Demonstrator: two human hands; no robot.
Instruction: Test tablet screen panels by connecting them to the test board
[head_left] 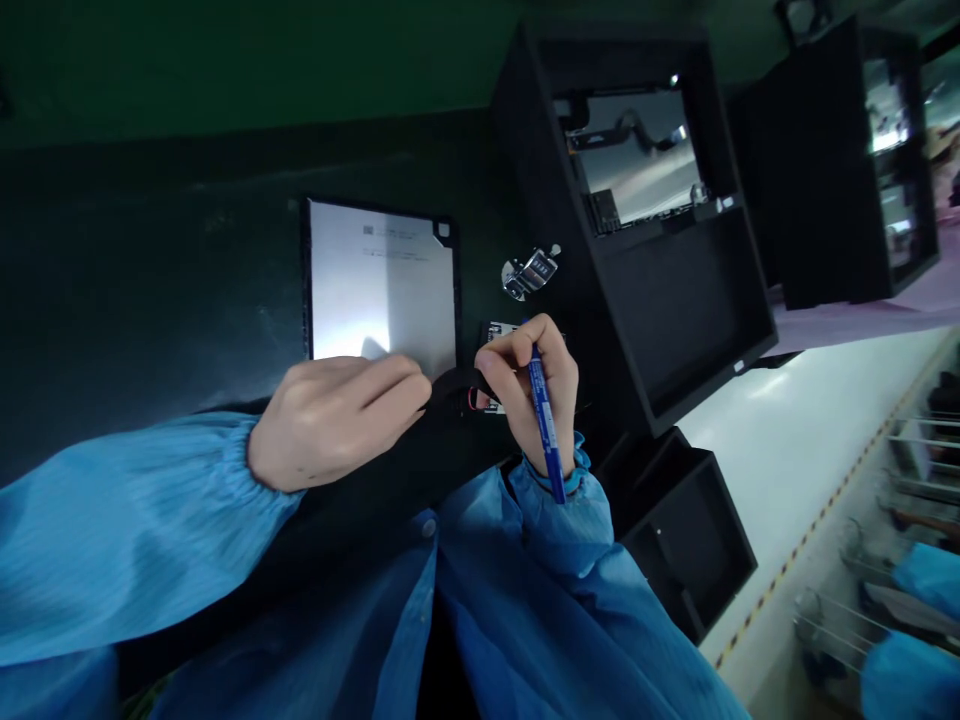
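My left hand [341,415] is closed, its fingertips pinching one end of a dark strip [452,382] at the lower edge of a flat tablet-like panel [420,290]. The panel has a pale, shiny face with small print, a black rim and a square cut-out at its upper right corner. In my right hand [544,390] lies a blue marker pen [547,425], slanting down across the palm. The thumb and index finger of that hand meet near the strip's other end. A printed label card [499,328] with a reddish patch is partly hidden beneath.
A silver tally counter [531,272] sits above my right hand. To the right stand a large black box with a mirror-like screen [641,155], a similar box [810,170] and a lower black bin [701,545]. A striped floor line [795,550] runs beyond the bench.
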